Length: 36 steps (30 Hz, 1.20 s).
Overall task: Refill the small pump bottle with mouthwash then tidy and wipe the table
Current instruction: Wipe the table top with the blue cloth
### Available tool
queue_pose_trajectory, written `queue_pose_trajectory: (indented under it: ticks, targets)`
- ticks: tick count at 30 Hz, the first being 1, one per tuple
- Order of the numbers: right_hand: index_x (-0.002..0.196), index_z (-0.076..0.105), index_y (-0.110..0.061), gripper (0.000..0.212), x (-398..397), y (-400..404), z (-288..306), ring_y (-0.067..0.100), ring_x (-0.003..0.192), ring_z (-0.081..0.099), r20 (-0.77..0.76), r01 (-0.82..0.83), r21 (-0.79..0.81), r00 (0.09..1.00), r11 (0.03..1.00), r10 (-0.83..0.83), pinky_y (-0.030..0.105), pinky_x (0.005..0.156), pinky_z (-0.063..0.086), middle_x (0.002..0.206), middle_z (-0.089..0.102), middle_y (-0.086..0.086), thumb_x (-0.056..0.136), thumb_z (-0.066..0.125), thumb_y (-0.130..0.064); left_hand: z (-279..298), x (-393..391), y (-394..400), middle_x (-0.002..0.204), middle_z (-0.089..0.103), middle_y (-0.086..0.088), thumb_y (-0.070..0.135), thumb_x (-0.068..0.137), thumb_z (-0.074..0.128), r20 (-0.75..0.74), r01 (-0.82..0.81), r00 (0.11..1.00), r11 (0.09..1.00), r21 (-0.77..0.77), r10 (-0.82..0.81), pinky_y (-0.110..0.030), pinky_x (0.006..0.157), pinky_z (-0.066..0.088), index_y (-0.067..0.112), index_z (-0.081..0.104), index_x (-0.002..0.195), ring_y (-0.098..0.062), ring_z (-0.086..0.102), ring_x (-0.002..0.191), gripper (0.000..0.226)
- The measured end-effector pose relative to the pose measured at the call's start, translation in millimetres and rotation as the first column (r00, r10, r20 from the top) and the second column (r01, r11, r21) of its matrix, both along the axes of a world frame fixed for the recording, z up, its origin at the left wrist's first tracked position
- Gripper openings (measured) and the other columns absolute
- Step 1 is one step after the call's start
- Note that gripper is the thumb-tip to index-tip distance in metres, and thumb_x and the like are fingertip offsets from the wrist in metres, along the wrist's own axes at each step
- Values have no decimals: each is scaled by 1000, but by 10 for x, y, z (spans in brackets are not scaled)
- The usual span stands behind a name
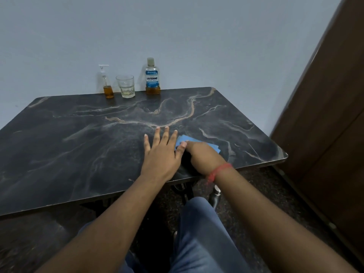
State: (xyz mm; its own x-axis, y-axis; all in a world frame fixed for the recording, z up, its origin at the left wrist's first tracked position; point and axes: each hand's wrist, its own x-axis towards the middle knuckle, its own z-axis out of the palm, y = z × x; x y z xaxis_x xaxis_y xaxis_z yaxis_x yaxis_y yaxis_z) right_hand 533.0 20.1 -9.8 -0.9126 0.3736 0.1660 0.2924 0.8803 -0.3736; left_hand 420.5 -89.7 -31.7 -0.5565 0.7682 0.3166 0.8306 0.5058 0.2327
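A small pump bottle [107,86] with amber liquid in its lower part stands at the table's far edge. Right of it is a clear glass [126,86], then a mouthwash bottle [152,77] with a low level of amber liquid and its cap on. A folded blue cloth [186,141] lies on the dark marbled table [78,144] near the front right. My right hand [202,156] is curled over the cloth, fingers pressing on it. My left hand [162,152] rests flat on the table, fingers spread, its thumb touching the cloth's left edge.
A pale wall stands right behind the table. A brown wooden door or cabinet [325,125] rises at the right. Under the front edge are my knees in blue jeans [197,233] and a metal bottle [215,194] on the dark floor.
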Motion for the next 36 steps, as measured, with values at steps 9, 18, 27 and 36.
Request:
queue_pose_trajectory:
  ticks: [9,18,27,36]
  targets:
    - [133,54,-10,37,-653,69,254,27,119,57,251,-7,51,968,999,-6,35,102,42,132,58,12,96,52,-15,-5,9,-14,169,13,-2,64,97,-7,5,-13,1000,999,52,13,-55,123,-7,23,18,161,-20,-6,156,80]
    - [144,46,-24,57,-225,564,123,20,135,43,152,-54,113,988,992,37,32,115,27,150,43,0,93,43,1,-18,-2,-26,170,9,-2,65,97,-5,10,5,1000,999,45,-5,-56,123,-6,24,16,160,-21,-8,156,78]
    - [139,53,-27,76,309,498,21,17,137,41,90,-18,59,996,998,13,20,114,20,149,46,-2,77,40,15,-4,10,-20,170,10,-3,67,96,-6,4,15,1000,999,36,-16,-57,123,-5,24,18,160,-22,-8,156,81]
    - [137,54,-30,79,561,299,-119,16,140,38,-15,55,23,998,998,-55,23,115,22,151,43,-3,75,44,17,13,26,-37,170,11,-3,67,94,-8,6,9,1000,1000,24,-9,-57,123,-4,24,21,160,-22,-7,156,84]
